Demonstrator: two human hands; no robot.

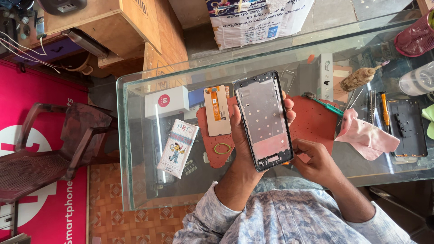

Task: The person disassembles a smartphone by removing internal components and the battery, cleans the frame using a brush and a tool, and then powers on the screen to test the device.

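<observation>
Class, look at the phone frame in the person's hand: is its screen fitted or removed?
Removed. The phone frame in the left hand shows bare metal; a display panel lies separately on the glass table.

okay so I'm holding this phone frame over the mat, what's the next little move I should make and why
Probably bring the display panel over to the phone frame. The left hand holds the frame face-up and bare, its tray showing no screen, while the right hand only touches its lower edge. The panel lies loose on the red mat, just left of the frame.
</observation>
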